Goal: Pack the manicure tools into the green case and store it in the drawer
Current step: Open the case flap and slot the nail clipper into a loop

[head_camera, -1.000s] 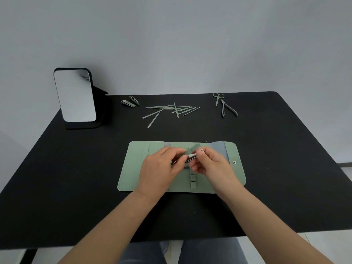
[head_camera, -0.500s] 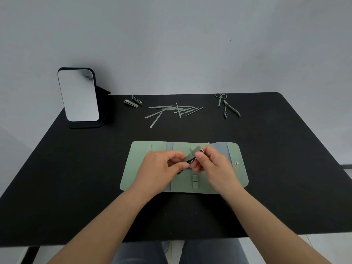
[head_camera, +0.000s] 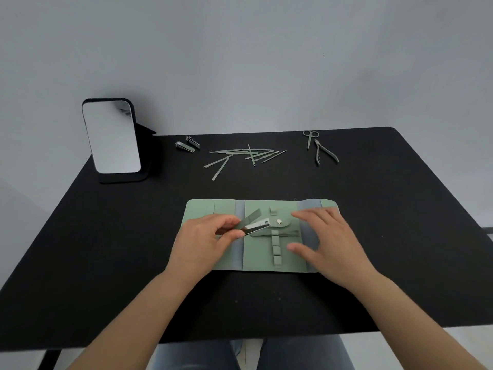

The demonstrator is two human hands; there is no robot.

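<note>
The green case (head_camera: 256,259) lies unfolded flat on the black table (head_camera: 106,263) in front of me, with elastic loops and a snap tab in its middle panel. My left hand (head_camera: 210,239) pinches a nail clipper (head_camera: 256,227) with its green lever raised, over the case's middle panel, its tip close to the snap tab. My right hand (head_camera: 325,244) hovers open over the case's right panel, fingers spread, holding nothing. Loose tools lie at the back: two small clippers (head_camera: 186,145), a heap of thin green files and sticks (head_camera: 245,156), scissors (head_camera: 310,137) and a nipper (head_camera: 324,154).
A standing mirror (head_camera: 110,136) on a black base is at the back left corner. A grey wall rises behind the table. My legs in jeans (head_camera: 250,353) show below the table's near edge.
My right hand let go of the nail clipper and moved right, opening over the case. My left hand keeps the clipper, now lower over the middle panel.
</note>
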